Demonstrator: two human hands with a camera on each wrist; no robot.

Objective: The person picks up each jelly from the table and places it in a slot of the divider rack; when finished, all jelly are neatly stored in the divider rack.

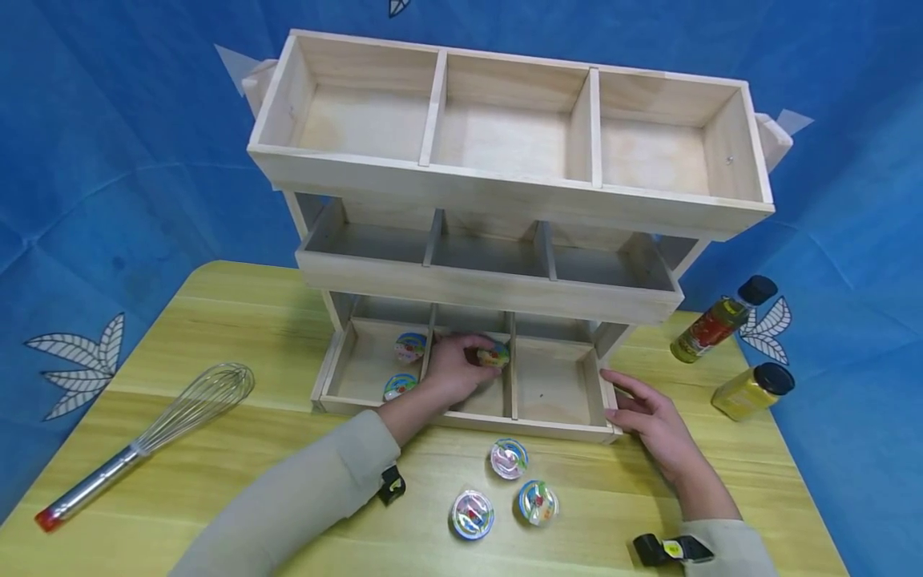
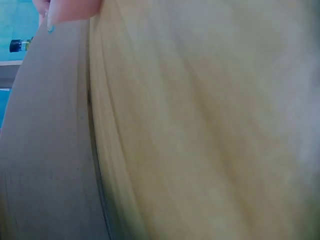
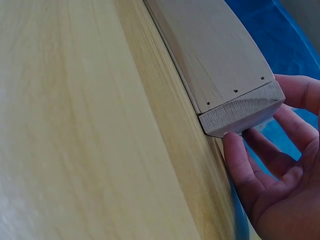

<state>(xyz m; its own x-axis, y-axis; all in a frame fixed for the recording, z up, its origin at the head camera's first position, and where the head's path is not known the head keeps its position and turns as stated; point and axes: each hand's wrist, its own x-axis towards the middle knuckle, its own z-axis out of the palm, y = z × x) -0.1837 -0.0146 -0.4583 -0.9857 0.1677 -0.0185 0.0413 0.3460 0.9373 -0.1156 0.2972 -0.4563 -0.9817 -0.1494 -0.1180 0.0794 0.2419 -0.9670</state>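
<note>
One small cup (image 1: 493,354) in the left hand (image 1: 456,370)

The left grip is closed round the cup inside the bottom middle compartment (image 1: 486,401) of the rack (image 1: 490,290); the right hand (image 1: 656,421) holds the rack's right end. Best to lower the cup flat, ease the grip once its base sits, and brace the rack meanwhile. Partly covered, the cup looks squat and round, its top printed green and yellow.

Beside a wood-grained tabletop (image 2: 200,120), a wooden board (image 2: 47,135) is shown, its upper end overlapped by a hand (image 2: 72,10); a dark-capped bottle (image 2: 19,46) is glimpsed.
</note>
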